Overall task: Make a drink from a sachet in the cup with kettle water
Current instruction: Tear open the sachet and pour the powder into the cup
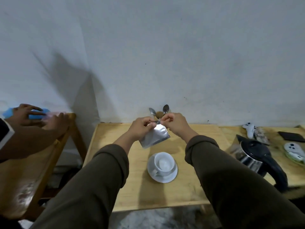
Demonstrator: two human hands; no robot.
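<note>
Silver sachet (154, 136) above cup (163, 163)

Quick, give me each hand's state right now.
Left hand: closed, pinching the top edge of the silver sachet.
Right hand: closed, pinching the sachet's top corner, above the cup.

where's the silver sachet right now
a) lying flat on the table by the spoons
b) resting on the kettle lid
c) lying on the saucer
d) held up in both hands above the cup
d: the silver sachet is pinched at its top edge by the left hand and the right hand, in the air over the white cup.
</note>
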